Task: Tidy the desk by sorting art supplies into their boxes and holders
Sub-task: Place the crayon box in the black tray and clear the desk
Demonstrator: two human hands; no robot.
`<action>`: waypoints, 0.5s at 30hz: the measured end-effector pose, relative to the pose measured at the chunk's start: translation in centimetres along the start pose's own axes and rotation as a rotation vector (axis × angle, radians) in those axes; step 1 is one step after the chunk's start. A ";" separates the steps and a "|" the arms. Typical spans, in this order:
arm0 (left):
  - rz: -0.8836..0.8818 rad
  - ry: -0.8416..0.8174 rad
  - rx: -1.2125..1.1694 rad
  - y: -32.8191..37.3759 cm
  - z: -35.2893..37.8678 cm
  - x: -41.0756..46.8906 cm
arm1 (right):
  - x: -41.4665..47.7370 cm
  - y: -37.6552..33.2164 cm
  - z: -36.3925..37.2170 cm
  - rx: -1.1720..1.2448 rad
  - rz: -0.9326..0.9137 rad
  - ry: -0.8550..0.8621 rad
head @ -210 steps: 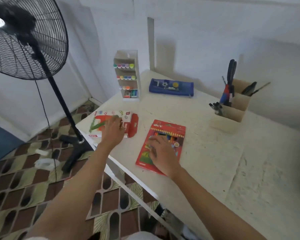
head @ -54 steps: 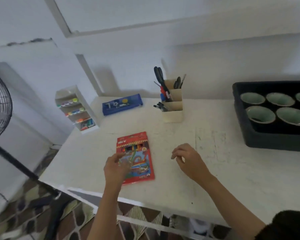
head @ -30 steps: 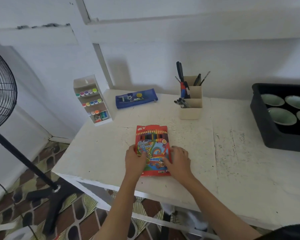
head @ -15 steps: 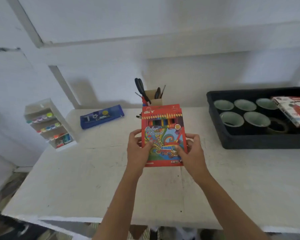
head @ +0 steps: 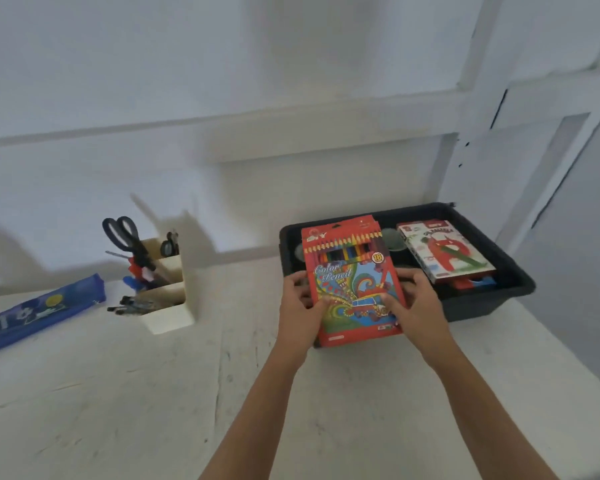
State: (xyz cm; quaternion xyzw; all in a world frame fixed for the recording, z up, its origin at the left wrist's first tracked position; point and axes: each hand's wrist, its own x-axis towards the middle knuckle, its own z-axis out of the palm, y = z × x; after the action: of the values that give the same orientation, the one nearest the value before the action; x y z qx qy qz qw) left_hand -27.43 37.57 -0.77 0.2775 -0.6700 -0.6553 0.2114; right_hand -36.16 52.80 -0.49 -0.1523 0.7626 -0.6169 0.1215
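A: Quick, where's the pencil pack (head: 352, 282)?

B: Flat red cardboard rect., glossy. Swirly print on front, "Color Pencil" lettering, plus a strip of pencil tips near the top. It's in the air, tilted face-up. Top half is over the black bin (head: 482, 303), bottom edge over the desk (head: 153, 393).

A: Grip?

B: Both hands have it. Left hand (head: 300, 306) clasps the left long edge, thumb on the front, fingers curled round behind. Right hand (head: 418, 306) does the same on the right edge, thumb on the print.

A: And the bin?

B: Black plastic, rect. w/ rounded corners, smooth matte walls. Sits at the desk's right end, near the wall. A white-and-red box (head: 444, 252), also flat card, lies in its right side. A pale round rim (head: 391, 240) peeks out just beside the pack's top right corner. The rest of the inside is hidden behind the pack.

A: Other stuff?

B: Desk top is white and scuffed, w/ lots of scratches. A cream stepped holder (head: 168, 306), boxy, stands left of centre. Black-handled scissors (head: 125, 237) stand in a back tier, handles up, and dark pens (head: 132, 303) poke out of the front tier. A long flat blue pouch (head: 42, 311) lies far left. Can't tell its material.
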 end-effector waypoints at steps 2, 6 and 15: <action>-0.017 -0.036 0.000 0.1 3.4 1.1 | 1.9 0.8 -2.9 -0.071 0.010 0.051; -0.053 -0.110 -0.001 0.2 9.4 3.6 | 5.7 1.8 -7.7 -0.259 0.029 0.149; -0.159 -0.205 0.123 0.1 19.7 8.6 | 12.5 4.1 -14.7 -0.512 0.101 0.153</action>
State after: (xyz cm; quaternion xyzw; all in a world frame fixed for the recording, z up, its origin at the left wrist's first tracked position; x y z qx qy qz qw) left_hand -46.71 46.98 -2.40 0.2739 -0.7028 -0.6527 0.0718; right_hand -53.53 62.07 -1.35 -0.0927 0.9074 -0.4067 0.0518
